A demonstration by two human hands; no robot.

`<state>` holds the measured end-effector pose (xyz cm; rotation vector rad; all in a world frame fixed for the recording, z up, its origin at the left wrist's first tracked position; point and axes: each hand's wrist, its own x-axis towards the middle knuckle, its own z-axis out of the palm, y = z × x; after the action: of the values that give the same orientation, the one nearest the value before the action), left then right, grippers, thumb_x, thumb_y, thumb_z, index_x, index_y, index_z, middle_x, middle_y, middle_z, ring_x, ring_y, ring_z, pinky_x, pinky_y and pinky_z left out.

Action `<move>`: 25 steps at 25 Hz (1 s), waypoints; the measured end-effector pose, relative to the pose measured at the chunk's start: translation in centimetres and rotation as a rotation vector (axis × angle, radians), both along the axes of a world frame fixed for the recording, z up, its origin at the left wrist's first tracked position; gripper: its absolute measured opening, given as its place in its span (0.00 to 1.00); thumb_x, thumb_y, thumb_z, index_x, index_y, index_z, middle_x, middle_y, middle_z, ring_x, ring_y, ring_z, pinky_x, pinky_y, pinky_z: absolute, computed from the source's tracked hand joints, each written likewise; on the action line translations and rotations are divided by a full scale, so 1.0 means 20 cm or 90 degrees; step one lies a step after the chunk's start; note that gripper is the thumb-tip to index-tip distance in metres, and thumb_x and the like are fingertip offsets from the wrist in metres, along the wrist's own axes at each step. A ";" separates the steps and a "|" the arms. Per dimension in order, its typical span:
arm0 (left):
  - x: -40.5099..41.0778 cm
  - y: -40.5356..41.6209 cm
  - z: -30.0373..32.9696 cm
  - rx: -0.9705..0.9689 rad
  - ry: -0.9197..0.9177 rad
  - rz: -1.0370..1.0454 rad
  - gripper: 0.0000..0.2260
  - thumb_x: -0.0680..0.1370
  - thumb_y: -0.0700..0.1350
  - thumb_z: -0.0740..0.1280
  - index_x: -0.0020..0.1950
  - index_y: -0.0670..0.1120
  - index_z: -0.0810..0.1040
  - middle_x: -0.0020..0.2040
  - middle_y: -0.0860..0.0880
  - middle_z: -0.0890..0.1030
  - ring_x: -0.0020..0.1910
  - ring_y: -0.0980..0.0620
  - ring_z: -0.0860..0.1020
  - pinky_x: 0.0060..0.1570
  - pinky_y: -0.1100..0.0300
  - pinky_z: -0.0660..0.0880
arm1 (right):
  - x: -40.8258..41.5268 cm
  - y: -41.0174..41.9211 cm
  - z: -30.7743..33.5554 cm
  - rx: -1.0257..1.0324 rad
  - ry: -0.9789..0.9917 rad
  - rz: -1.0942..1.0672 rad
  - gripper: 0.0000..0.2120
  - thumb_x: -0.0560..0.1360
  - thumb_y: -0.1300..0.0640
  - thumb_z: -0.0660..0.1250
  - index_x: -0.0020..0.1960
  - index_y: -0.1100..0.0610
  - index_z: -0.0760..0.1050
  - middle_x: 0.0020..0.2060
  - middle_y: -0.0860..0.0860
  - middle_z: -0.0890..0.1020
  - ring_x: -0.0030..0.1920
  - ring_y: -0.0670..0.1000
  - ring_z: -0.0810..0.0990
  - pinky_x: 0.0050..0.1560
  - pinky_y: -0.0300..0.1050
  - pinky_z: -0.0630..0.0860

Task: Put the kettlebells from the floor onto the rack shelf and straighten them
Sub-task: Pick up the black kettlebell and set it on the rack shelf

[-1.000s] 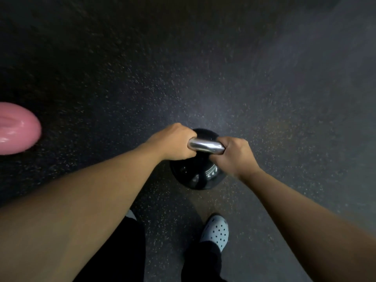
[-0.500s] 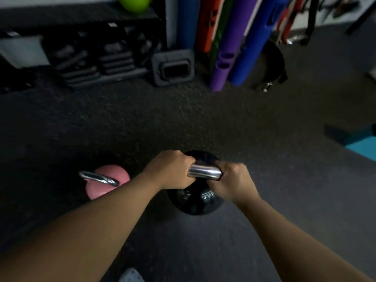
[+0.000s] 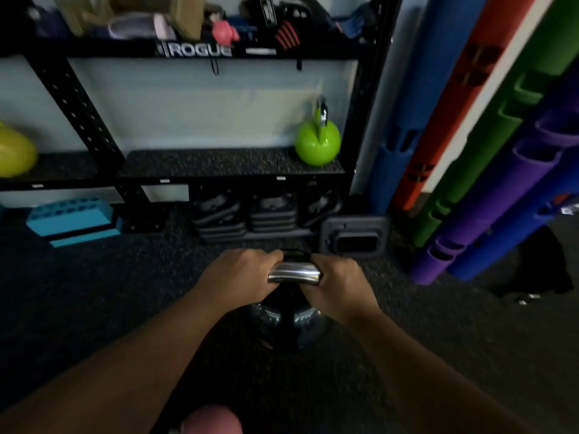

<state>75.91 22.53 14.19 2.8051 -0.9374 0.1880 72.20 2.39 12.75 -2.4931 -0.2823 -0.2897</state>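
Note:
A black kettlebell (image 3: pixel 289 321) with a chrome handle hangs in front of me, below the level of the rack shelf. My left hand (image 3: pixel 241 277) and my right hand (image 3: pixel 336 281) both grip its handle, one on each side. The black rack shelf (image 3: pixel 206 162) lies ahead with a speckled mat on it. A green kettlebell (image 3: pixel 317 145) stands upright at the shelf's right end. A yellow-green kettlebell (image 3: pixel 14 151) sits at the far left on the shelf. The top of a pink kettlebell (image 3: pixel 213 421) shows on the floor at the bottom edge.
Stacked black plates (image 3: pixel 247 217) and a grey block (image 3: pixel 354 236) sit under the shelf. A blue step block (image 3: pixel 73 220) lies on the floor at left. Blue, orange, green and purple tubes (image 3: pixel 488 189) lean at the right. An upper shelf (image 3: pixel 194 51) holds assorted gear.
My view has risen from the floor to the rack, which is now close ahead. The black kettlebell stays in both hands. The pink kettlebell has dropped to the bottom edge.

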 end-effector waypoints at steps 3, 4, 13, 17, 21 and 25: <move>0.44 0.03 0.04 0.011 -0.018 0.065 0.08 0.74 0.50 0.68 0.42 0.52 0.70 0.34 0.53 0.77 0.29 0.49 0.77 0.27 0.59 0.65 | 0.51 0.03 0.04 0.008 0.006 0.044 0.05 0.68 0.58 0.68 0.44 0.57 0.77 0.34 0.53 0.82 0.35 0.57 0.80 0.35 0.53 0.78; 0.55 0.04 0.05 0.025 -0.019 0.083 0.09 0.74 0.51 0.69 0.43 0.52 0.69 0.35 0.53 0.78 0.31 0.49 0.78 0.28 0.59 0.65 | 0.64 0.04 0.05 0.001 0.014 0.062 0.07 0.68 0.58 0.68 0.46 0.56 0.77 0.35 0.52 0.82 0.37 0.56 0.81 0.36 0.54 0.78; 1.71 0.14 -0.01 0.042 -0.035 0.145 0.11 0.74 0.49 0.70 0.48 0.51 0.69 0.37 0.53 0.78 0.32 0.52 0.78 0.28 0.60 0.67 | 1.91 0.13 -0.02 -0.050 0.024 0.133 0.13 0.69 0.56 0.73 0.51 0.53 0.74 0.42 0.53 0.82 0.43 0.55 0.81 0.41 0.47 0.74; 2.13 0.16 -0.07 0.040 -0.003 0.144 0.13 0.74 0.44 0.71 0.57 0.47 0.74 0.43 0.50 0.81 0.36 0.53 0.79 0.30 0.65 0.70 | 2.36 0.15 -0.12 -0.015 0.029 0.122 0.20 0.67 0.59 0.75 0.55 0.47 0.72 0.44 0.52 0.83 0.43 0.53 0.81 0.41 0.40 0.70; 2.57 0.14 -0.09 0.042 0.023 0.194 0.15 0.76 0.42 0.70 0.60 0.46 0.71 0.48 0.49 0.81 0.40 0.53 0.80 0.35 0.62 0.78 | 2.85 0.17 -0.17 -0.029 0.005 0.134 0.20 0.67 0.59 0.74 0.57 0.52 0.75 0.46 0.55 0.84 0.45 0.57 0.82 0.42 0.41 0.71; 2.98 0.15 -0.14 0.038 0.000 0.216 0.15 0.75 0.41 0.71 0.58 0.45 0.71 0.46 0.47 0.82 0.39 0.51 0.80 0.35 0.57 0.80 | 3.26 0.20 -0.21 -0.039 -0.026 0.112 0.20 0.67 0.61 0.74 0.58 0.58 0.75 0.47 0.59 0.83 0.47 0.62 0.81 0.44 0.49 0.75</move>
<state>135.58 25.43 11.41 3.0004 -0.4678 0.2066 137.45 6.45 8.56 -2.5035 -0.5303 -0.2626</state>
